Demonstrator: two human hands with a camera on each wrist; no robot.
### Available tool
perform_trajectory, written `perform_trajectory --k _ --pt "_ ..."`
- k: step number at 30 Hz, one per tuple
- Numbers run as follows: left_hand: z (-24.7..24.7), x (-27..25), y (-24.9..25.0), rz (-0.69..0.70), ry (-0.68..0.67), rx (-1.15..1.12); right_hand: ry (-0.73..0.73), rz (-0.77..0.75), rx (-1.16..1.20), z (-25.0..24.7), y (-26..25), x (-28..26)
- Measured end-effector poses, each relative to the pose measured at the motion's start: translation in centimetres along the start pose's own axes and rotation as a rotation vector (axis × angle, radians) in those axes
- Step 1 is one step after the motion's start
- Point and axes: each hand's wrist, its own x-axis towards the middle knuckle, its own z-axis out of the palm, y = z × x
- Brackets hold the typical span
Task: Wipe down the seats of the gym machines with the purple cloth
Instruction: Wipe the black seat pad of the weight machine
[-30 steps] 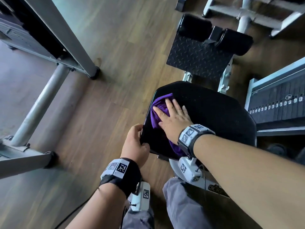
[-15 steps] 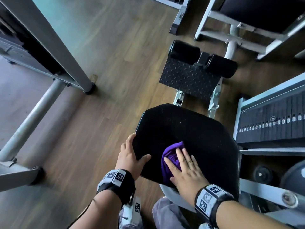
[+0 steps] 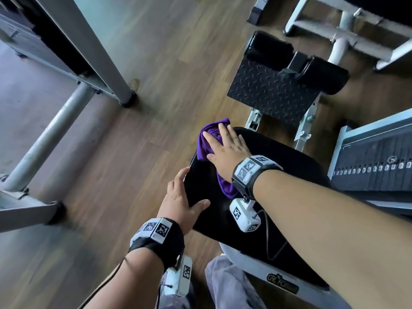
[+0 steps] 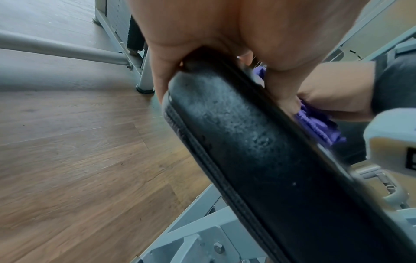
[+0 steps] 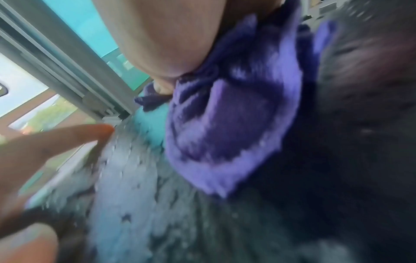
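Observation:
A black padded seat (image 3: 278,186) fills the middle of the head view. The purple cloth (image 3: 206,143) lies bunched on its far left corner, under my right hand (image 3: 225,148), which presses it flat with straight fingers. In the right wrist view the cloth (image 5: 236,110) bulges out below the palm on the seat (image 5: 292,213). My left hand (image 3: 181,201) grips the seat's near left edge, thumb on top. In the left wrist view its fingers (image 4: 162,74) wrap the seat's rim (image 4: 236,142), and a bit of the cloth (image 4: 315,124) shows beyond.
A black treaded footplate (image 3: 269,92) with roller pads (image 3: 323,79) stands just beyond the seat. A weight stack (image 3: 374,166) is at the right. Grey machine frames (image 3: 51,130) cross the wooden floor (image 3: 133,175) at the left. My grey-trousered knees (image 3: 229,284) are below.
My right hand has slid the cloth from the seat's near edge to its far left corner. The left hand keeps its grip on the left edge.

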Motion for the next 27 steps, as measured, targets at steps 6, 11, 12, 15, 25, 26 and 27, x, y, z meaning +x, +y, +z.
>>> perform_trajectory --k 6,11,12,15,25,26,27 --pt "-0.2 -0.1 0.1 -0.004 -0.017 0.008 0.1 0.387 0.119 1.6 9.0 -6.4" --pt "-0.1 -0.1 0.1 -0.006 -0.016 0.001 0.157 0.626 0.157 2.4 10.7 -7.9" --pt "0.0 0.0 0.1 -0.005 -0.016 -0.003 0.151 0.646 0.166 2.2 10.1 -7.3" --pt "0.0 0.0 0.0 -0.005 -0.009 -0.016 0.16 0.58 0.122 1.3 7.6 -5.2" --pt "0.0 -0.2 0.0 -0.008 0.019 -0.047 0.085 0.056 0.054 1.0 -0.6 -1.0" --pt "0.0 -0.2 -0.1 -0.013 0.014 -0.065 0.081 0.052 0.066 1.0 0.9 -1.5" --pt "0.0 -0.2 -0.1 -0.019 0.01 -0.078 0.084 0.08 0.084 1.0 2.6 -2.2"
